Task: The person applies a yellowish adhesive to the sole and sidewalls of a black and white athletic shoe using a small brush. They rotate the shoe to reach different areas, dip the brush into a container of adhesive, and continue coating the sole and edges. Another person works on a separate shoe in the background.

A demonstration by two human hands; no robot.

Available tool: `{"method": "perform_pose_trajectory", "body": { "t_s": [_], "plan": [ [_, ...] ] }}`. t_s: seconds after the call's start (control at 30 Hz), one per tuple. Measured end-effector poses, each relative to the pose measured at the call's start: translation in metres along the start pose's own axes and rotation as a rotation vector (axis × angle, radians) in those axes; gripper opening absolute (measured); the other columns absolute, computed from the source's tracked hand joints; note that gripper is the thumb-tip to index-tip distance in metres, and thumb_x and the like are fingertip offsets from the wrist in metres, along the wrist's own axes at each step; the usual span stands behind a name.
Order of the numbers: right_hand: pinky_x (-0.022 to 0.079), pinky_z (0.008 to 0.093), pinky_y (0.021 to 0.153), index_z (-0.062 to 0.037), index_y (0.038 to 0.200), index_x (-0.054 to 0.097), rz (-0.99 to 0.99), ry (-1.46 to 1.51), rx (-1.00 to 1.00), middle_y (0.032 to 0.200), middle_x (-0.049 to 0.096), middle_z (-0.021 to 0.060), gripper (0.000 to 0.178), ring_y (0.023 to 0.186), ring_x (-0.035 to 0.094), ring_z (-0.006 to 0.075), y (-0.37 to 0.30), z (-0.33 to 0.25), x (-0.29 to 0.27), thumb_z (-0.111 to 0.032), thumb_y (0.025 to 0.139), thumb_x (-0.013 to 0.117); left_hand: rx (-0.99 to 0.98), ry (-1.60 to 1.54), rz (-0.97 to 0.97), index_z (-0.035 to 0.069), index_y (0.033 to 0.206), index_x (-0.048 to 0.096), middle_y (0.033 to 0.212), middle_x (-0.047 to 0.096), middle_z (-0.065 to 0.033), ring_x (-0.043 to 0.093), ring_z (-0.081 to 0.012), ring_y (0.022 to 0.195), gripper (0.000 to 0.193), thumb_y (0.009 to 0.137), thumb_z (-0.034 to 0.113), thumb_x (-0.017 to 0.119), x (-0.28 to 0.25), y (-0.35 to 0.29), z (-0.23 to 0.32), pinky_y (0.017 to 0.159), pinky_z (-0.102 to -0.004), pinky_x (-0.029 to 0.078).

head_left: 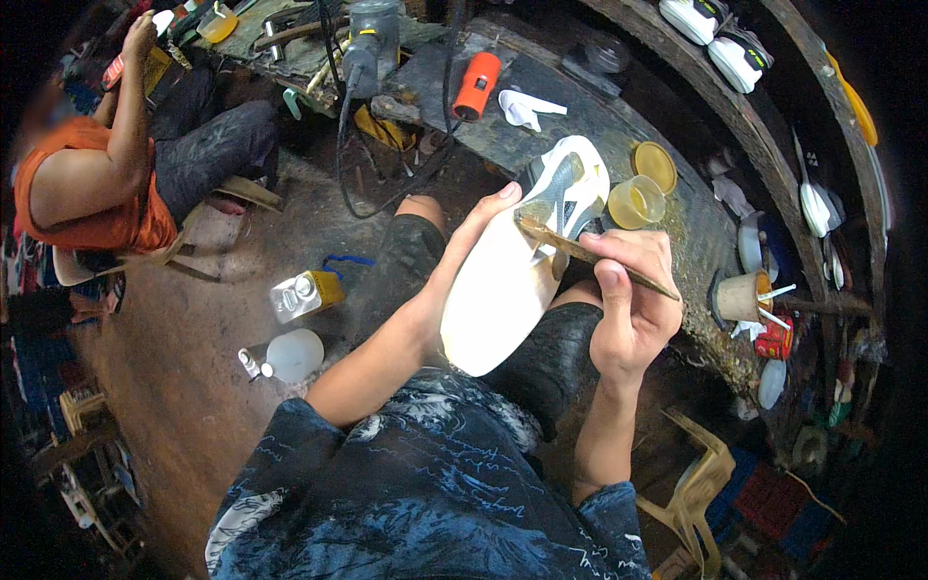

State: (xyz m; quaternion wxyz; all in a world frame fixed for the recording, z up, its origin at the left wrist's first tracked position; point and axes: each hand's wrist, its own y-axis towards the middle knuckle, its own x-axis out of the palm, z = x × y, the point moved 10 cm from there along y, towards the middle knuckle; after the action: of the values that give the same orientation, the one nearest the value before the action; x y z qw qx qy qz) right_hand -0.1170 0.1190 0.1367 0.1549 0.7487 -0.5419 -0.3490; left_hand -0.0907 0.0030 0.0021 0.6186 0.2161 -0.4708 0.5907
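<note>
My left hand (471,237) grips a white shoe (498,290) along its left side, above my lap. The shoe's wide white end points toward me; its far end shows grey and white parts. In my right hand (636,300) is a thin wooden brush (590,253), pinched between thumb and fingers. The brush's tip touches the shoe near its middle, where brownish wet-looking marks show. Just beyond my right hand stands a clear cup (636,203) with yellowish liquid, beside a round yellowish lid (655,167).
A dark workbench (599,126) curves ahead, holding a red-orange tool (478,85) and a white piece (530,108). Black cables (343,164) hang left of it. On the floor stand a metal can (307,295) and white jug (294,356). A seated person in orange (87,184) works at left.
</note>
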Motion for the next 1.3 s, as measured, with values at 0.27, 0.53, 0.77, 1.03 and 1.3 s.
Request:
{"method": "perform_pose_trajectory", "body": {
  "t_s": [0.27,0.53,0.77,1.03,1.3],
  "plan": [
    [0.049,0.0354,0.078,-0.0033,0.100,0.079,-0.029,-0.022,-0.007,0.090,0.074,0.0104,0.013,0.082,0.063,0.0246,-0.016,-0.017,0.007,-0.006,0.088,0.076,-0.008,-0.050,0.008,0.011,0.125,0.068,0.097,0.069,-0.0037,0.066,-0.0124,0.080,0.057,0.103,0.061,0.053,-0.005,0.000,-0.001,0.072,-0.0272,0.054],
    [0.047,0.0373,0.081,-0.0003,0.099,0.077,-0.187,0.144,-0.057,0.087,0.073,0.0095,0.016,0.082,0.061,0.0231,-0.034,-0.036,0.025,-0.015,0.092,0.073,-0.004,-0.069,0.012,0.010,0.116,0.070,0.095,0.070,-0.0037,0.068,-0.0124,0.081,0.052,0.101,0.059,0.060,-0.021,0.007,-0.003,0.075,-0.0285,0.056],
    [0.046,0.0332,0.081,0.0027,0.100,0.078,0.084,0.149,0.074,0.094,0.073,0.0115,0.017,0.086,0.060,0.0215,-0.015,-0.001,0.002,-0.009,0.094,0.067,-0.009,-0.003,0.000,0.013,0.134,0.065,0.114,0.068,-0.0046,0.064,-0.0105,0.096,0.057,0.101,0.060,0.059,-0.017,0.004,-0.004,0.082,-0.0251,0.053],
    [0.046,0.0312,0.079,0.0038,0.105,0.077,0.077,0.187,0.097,0.095,0.073,0.0124,0.017,0.087,0.059,0.0194,-0.024,0.007,0.012,-0.006,0.097,0.066,0.039,0.031,0.154,0.014,0.134,0.064,0.115,0.065,-0.0053,0.062,-0.0137,0.101,0.059,0.098,0.062,0.060,-0.013,-0.005,0.010,0.082,-0.0303,0.053],
    [0.047,0.0346,0.078,0.0028,0.097,0.075,-0.025,0.439,0.085,0.088,0.073,0.0123,0.016,0.084,0.060,0.0224,-0.027,0.005,0.017,-0.012,0.095,0.069,-0.025,0.058,0.130,0.012,0.120,0.067,0.101,0.066,-0.0043,0.064,-0.0152,0.089,0.061,0.092,0.067,0.065,-0.017,-0.004,0.003,0.076,-0.0313,0.053]
  ]
}}
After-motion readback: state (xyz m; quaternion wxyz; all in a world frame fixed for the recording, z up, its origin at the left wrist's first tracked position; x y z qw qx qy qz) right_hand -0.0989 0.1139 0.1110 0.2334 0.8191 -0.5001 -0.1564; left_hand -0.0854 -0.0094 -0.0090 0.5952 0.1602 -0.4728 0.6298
